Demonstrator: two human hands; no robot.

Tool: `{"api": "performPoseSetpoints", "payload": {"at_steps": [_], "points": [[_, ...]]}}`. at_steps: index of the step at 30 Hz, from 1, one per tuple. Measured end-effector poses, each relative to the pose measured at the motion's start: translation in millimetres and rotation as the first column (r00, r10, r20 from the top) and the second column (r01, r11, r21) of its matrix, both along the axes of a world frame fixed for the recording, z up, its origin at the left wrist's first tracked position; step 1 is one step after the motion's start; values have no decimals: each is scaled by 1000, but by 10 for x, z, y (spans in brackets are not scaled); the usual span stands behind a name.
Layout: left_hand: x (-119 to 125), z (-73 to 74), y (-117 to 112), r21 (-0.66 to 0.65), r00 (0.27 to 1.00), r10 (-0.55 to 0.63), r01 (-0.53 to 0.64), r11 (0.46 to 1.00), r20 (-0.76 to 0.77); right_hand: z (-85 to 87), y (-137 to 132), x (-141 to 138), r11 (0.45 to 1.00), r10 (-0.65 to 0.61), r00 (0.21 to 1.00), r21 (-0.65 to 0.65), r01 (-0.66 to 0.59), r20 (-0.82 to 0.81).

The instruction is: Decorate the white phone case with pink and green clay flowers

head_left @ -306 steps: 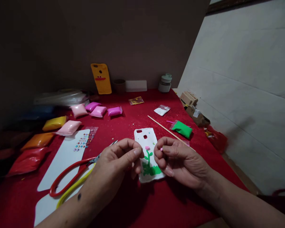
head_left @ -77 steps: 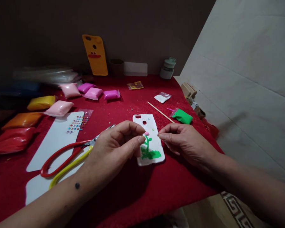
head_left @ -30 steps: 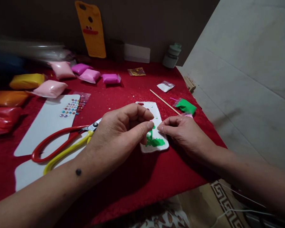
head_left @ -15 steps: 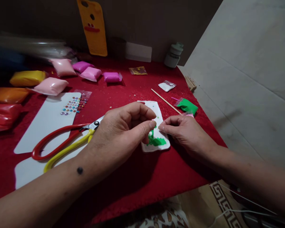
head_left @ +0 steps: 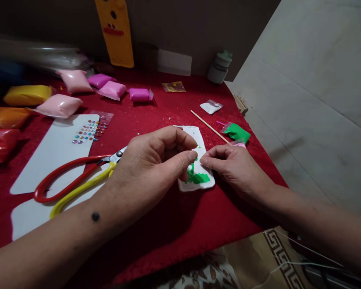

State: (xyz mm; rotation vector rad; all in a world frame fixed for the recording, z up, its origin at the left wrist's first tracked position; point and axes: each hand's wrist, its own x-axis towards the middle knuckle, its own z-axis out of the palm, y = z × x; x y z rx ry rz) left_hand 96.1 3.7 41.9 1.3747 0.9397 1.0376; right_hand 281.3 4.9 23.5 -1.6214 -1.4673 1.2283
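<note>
A white phone case (head_left: 198,176) with a green clay plant on it lies on the red cloth (head_left: 174,224). My left hand (head_left: 150,168) hovers over the case's left side, thumb and forefinger pinched together; what they hold is hidden. My right hand (head_left: 231,168) rests at the case's right edge, fingers curled, thumb and forefinger tips pinched at the case's surface near my left thumb. Whether anything is between them I cannot see.
Red and yellow scissors (head_left: 72,180) lie left on white sheets (head_left: 51,156) beside a gem sticker strip (head_left: 90,130). Clay packets in pink (head_left: 58,105), yellow, orange and red line the left. A wooden stick (head_left: 209,126), green packet (head_left: 236,132), jar (head_left: 219,66) and orange case (head_left: 116,30) sit behind.
Over ten seconds both hands have come down onto the phone case and my head has moved closer. In the last second the hands have barely shifted, staying pinched at the flower.
</note>
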Motion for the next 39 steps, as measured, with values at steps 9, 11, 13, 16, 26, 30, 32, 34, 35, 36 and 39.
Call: {"api": "performPoseSetpoints", "payload": {"at_steps": [9, 11, 13, 16, 26, 30, 32, 34, 35, 36, 39], "points": [[-2, -14, -3, -12, 1000, 3, -3, 1000, 19, -9, -2, 13, 1000, -3, 1000, 8, 3, -14], [-2, -18, -3, -18, 1000, 4, -4, 1000, 17, -11, -2, 16, 1000, 0, 1000, 11, 0, -10], [-1, -21, -4, -18, 1000, 6, -6, 1000, 14, -11, -1, 12, 1000, -1, 1000, 13, 1, -6], [3, -19, -5, -16, 1000, 8, -8, 1000, 15, -6, 2, 3, 1000, -2, 1000, 6, 2, -3], [4, 6, -4, -19, 1000, -4, 5, 1000, 3, 24, 1, 3, 999, 31, 999, 22, -32, 40], [-2, 3, -2, -16, 1000, 0, 1, 1000, 15, 19, 11, 1, 999, 35, 998, 26, -37, 56], [-1, 5, -5, -16, 1000, 2, -2, 1000, 23, 16, 13, 6, 999, 40, 997, 33, -42, 62], [6, 12, -8, -18, 1000, -3, 4, 1000, 27, 12, 12, 14, 998, 44, 996, 45, -48, 75], [10, 17, -8, -18, 1000, -3, 4, 1000, 25, 10, 11, 19, 998, 47, 996, 48, -51, 79], [14, 23, -9, -19, 1000, 1, 0, 1000, 22, 7, 10, 23, 998, 48, 996, 47, -52, 76], [20, 35, -8, -24, 1000, 13, -13, 1000, 8, -6, 8, 27, 998, 41, 998, 39, -42, 38]]}}
